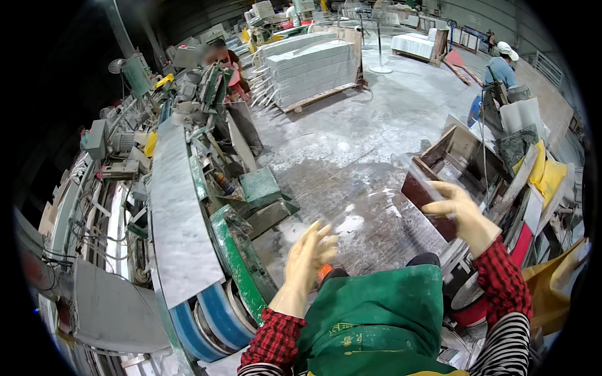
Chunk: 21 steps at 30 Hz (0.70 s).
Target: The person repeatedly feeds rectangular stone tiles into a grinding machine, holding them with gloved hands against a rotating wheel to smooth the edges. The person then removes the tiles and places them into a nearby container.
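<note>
My left hand (307, 258), in a cream-coloured glove, is held up in front of the green apron (376, 313). Its fingers are stretched out and hold nothing. On the other side my right hand (459, 212), gloved the same way, has its thumb and fingers apart. Just off its fingertips a pale blurred streak (429, 187) shows; what it is I cannot make out. Beyond that hand stands an open wooden box (433, 218) with dark reddish-brown sides. Nearest to my left hand is a green-painted metal machine frame (241, 263).
A long belt (182, 219) with a pale grey surface runs along the left, ending at blue rollers (227, 316). Stacked pale slabs (313, 69) stand ahead on the wet floor (338, 153). One person (229, 66) is at the machinery, another (500, 69) at far right. Yellow cloth (549, 178) hangs at right.
</note>
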Tool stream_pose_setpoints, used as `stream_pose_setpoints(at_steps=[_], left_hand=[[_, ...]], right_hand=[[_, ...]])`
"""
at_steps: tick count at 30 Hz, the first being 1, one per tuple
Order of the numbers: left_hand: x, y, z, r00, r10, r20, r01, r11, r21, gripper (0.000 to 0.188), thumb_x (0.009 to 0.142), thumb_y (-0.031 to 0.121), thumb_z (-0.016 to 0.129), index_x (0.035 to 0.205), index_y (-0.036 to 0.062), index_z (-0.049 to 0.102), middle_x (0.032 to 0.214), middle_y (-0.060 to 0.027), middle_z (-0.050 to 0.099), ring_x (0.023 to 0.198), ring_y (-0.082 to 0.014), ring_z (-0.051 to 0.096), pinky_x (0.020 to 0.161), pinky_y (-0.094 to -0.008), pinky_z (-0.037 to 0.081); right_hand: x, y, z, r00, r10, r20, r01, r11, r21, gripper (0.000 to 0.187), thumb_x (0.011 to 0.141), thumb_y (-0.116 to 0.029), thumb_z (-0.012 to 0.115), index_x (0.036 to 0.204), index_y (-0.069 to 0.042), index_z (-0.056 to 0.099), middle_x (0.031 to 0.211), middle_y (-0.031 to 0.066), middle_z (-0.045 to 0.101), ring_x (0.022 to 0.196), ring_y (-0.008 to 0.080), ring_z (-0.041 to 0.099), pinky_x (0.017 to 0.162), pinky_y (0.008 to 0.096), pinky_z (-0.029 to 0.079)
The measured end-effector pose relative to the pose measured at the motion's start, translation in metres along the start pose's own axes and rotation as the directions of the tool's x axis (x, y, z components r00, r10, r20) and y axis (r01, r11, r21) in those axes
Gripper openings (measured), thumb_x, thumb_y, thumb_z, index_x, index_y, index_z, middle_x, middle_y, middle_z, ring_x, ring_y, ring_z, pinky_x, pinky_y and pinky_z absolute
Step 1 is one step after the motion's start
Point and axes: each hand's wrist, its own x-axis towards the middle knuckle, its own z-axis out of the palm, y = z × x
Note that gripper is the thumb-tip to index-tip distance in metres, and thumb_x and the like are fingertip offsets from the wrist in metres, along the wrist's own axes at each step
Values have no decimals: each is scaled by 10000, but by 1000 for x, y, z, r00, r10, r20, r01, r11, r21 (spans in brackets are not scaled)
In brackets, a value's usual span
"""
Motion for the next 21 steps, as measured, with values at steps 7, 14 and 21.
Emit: stream_pose_setpoints(at_steps=[7, 14, 21], left_hand=[[-48, 22, -6, 964, 178, -199, -233, 923, -305, 477, 1006, 301, 562, 1388, 41, 447, 1353, -134, 557, 1183, -257, 583, 994, -408, 522], [-137, 39, -124, 722, 401, -563, -558, 819, -132, 335, 1040, 210, 489, 1311, 13, 498, 1268, -105, 625, 1038, -203, 646, 817, -302, 555], [-200, 26, -211, 374, 208, -904, -635, 768, -86, 272, 1050, 227, 497, 1187, 2, 563, 1138, -71, 630, 1016, -193, 636, 831, -274, 556]], right_hand=[[-4, -51, 202, 452, -401, 796, 892, 193, -409, 556, 642, -247, 847, 1168, -140, 701, 1296, 74, 573, 1182, 360, 557, 992, 447, 480], [-9, -71, 239, 50, -469, 882, 998, -21, -67, 543, 689, -308, 820, 1127, -88, 587, 1195, 124, 551, 1178, 356, 509, 1031, 449, 402], [80, 44, 45, 746, -477, 464, 612, 216, -761, 569, 773, -246, 786, 1300, -100, 630, 1382, 173, 584, 1359, 396, 459, 1155, 469, 346]])
